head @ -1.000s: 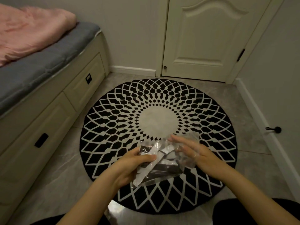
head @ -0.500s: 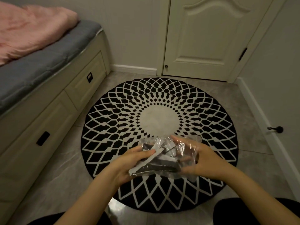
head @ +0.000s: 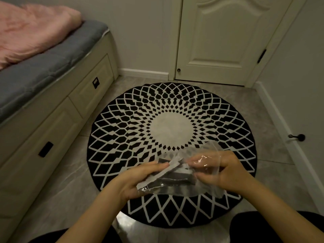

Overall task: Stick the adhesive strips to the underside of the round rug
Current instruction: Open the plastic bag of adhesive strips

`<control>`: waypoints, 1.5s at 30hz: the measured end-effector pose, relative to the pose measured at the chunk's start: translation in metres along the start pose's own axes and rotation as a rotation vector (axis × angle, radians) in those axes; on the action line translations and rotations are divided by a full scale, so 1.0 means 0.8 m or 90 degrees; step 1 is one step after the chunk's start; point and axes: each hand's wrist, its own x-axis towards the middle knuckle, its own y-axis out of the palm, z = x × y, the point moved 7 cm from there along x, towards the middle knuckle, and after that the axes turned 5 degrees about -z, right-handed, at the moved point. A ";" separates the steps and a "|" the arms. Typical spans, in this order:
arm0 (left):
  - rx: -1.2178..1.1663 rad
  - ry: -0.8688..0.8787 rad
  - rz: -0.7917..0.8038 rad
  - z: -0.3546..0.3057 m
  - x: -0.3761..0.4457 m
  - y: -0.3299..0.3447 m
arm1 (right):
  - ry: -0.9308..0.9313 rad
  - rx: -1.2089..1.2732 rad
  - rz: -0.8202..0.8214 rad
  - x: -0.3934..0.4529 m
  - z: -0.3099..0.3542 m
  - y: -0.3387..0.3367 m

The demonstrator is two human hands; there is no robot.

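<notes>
The round rug (head: pixel 171 130) lies pattern-up on the floor just beyond both hands, which hold over its near edge a clear bag (head: pixel 208 174) of adhesive strips (head: pixel 173 176) running left-right, left hand (head: pixel 133 183) gripping the left end, right hand (head: pixel 222 172) pinching the right.

We see two bare forearms, sleeveless to the frame edge, bare left hand (head: pixel 133 183) and right hand (head: pixel 222 174), with black-trousered knees (head: pixel 280 227) at five and seven o'clock.

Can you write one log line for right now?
left hand: holds bag | right hand: holds bag | strips: inside | rug: pattern up
</notes>
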 end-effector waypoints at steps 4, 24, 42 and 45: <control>-0.027 0.014 -0.019 -0.003 0.001 -0.002 | 0.016 -0.023 0.000 -0.001 -0.006 0.004; -0.010 0.060 0.062 -0.003 0.005 0.002 | 0.112 -0.062 -0.084 -0.004 -0.028 -0.019; -0.001 0.085 -0.084 0.001 0.023 -0.015 | -0.085 -0.123 -0.096 0.002 0.005 -0.023; -0.009 0.118 -0.124 -0.002 0.027 -0.021 | -0.093 -0.138 -0.107 0.002 0.007 -0.024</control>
